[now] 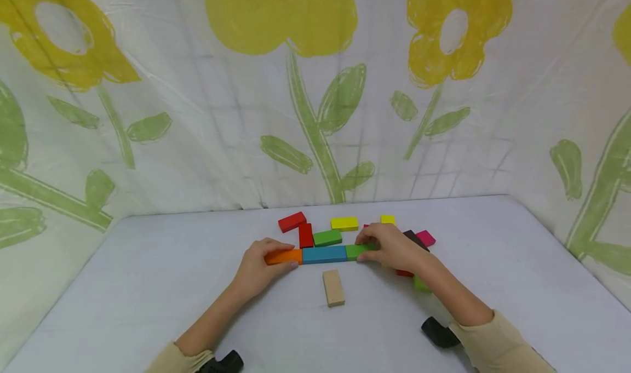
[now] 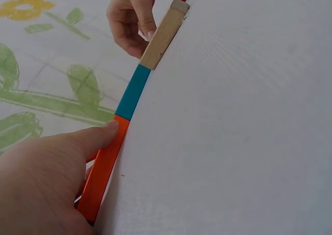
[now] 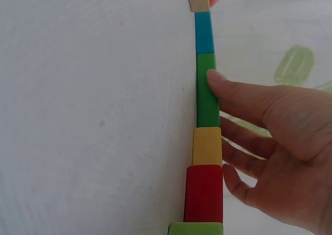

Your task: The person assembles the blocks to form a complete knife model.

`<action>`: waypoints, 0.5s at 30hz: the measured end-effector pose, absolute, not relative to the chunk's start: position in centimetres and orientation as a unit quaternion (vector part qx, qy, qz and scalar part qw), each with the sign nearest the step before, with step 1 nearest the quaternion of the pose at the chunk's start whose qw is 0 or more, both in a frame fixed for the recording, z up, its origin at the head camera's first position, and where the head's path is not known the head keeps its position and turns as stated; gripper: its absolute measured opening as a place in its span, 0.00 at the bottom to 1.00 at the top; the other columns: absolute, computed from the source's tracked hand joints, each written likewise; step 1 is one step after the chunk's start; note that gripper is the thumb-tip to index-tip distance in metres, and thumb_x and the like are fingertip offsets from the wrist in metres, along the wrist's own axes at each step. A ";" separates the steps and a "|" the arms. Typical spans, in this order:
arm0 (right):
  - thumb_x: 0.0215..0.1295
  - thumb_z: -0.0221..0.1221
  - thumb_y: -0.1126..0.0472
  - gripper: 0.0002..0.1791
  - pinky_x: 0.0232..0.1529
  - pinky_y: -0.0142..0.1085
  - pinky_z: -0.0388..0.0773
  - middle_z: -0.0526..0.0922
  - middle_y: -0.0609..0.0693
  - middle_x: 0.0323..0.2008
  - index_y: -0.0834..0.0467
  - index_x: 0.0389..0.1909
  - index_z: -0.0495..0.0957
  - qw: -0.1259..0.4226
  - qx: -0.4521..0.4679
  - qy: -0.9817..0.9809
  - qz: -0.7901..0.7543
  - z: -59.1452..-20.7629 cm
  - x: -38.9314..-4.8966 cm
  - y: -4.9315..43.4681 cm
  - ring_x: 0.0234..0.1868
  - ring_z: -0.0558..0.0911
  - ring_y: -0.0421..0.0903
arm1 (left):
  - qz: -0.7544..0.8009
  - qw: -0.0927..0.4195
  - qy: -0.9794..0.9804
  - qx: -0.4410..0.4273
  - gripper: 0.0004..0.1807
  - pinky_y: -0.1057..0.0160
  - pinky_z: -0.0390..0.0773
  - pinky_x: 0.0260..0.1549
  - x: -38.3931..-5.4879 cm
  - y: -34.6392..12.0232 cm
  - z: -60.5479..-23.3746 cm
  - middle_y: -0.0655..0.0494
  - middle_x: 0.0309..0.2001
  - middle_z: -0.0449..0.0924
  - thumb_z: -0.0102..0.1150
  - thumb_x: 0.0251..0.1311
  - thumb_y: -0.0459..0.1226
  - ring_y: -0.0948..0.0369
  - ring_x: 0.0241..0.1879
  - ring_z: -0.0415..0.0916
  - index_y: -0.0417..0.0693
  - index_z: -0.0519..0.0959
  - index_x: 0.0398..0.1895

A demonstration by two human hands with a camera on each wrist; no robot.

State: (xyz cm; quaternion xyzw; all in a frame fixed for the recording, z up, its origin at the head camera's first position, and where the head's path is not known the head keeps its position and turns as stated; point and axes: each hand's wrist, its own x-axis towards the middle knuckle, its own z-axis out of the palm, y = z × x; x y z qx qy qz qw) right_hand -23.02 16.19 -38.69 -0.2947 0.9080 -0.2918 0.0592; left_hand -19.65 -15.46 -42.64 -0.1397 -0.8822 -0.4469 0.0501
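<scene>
In the head view an orange block, a blue block and a green block lie end to end in one row on the table. My left hand holds the orange block at the row's left end, thumb on its near side and fingers behind. At the other end my right hand pinches the green block between thumb and fingers. The right wrist view shows that thumb on the face of the green block. A plain wooden block lies apart, nearer than the row.
Behind the row lie red blocks, another green block and a yellow block. A dark block and a pink block are beyond my right wrist. A light green block shows partly under the right forearm. Flower-printed cloth hangs behind the table.
</scene>
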 end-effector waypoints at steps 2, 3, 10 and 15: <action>0.55 0.71 0.57 0.15 0.45 0.39 0.78 0.82 0.44 0.39 0.57 0.42 0.83 0.060 -0.292 0.909 -0.293 -38.6 -23.0 16.1 0.41 0.79 0.44 | -0.447 0.051 -0.882 -0.140 0.18 0.57 0.74 0.44 -19.7 -15.5 -42.7 0.59 0.44 0.80 0.73 0.53 0.42 0.57 0.48 0.70 0.52 0.85 0.49; 0.55 0.71 0.57 0.15 0.45 0.38 0.78 0.82 0.44 0.39 0.57 0.42 0.83 0.061 -0.290 0.909 -0.293 -38.6 -23.0 16.1 0.41 0.78 0.44 | -0.447 0.051 -0.882 -0.139 0.18 0.58 0.74 0.44 -19.7 -15.5 -42.7 0.59 0.44 0.80 0.72 0.53 0.42 0.57 0.48 0.70 0.52 0.85 0.49; 0.55 0.71 0.56 0.17 0.44 0.37 0.78 0.82 0.44 0.39 0.57 0.44 0.83 0.065 -0.279 0.908 -0.305 -38.6 -23.0 16.2 0.42 0.78 0.44 | -0.446 0.053 -0.882 -0.138 0.18 0.60 0.75 0.42 -19.7 -15.6 -42.7 0.59 0.44 0.80 0.72 0.53 0.41 0.57 0.48 0.70 0.52 0.85 0.49; 0.55 0.71 0.56 0.19 0.45 0.39 0.78 0.82 0.47 0.41 0.59 0.47 0.82 0.061 -0.284 0.899 -0.327 -38.4 -23.0 16.9 0.43 0.77 0.46 | -0.444 0.051 -0.884 -0.136 0.19 0.58 0.75 0.43 -19.6 -15.5 -42.8 0.60 0.44 0.80 0.73 0.52 0.41 0.58 0.48 0.70 0.53 0.85 0.49</action>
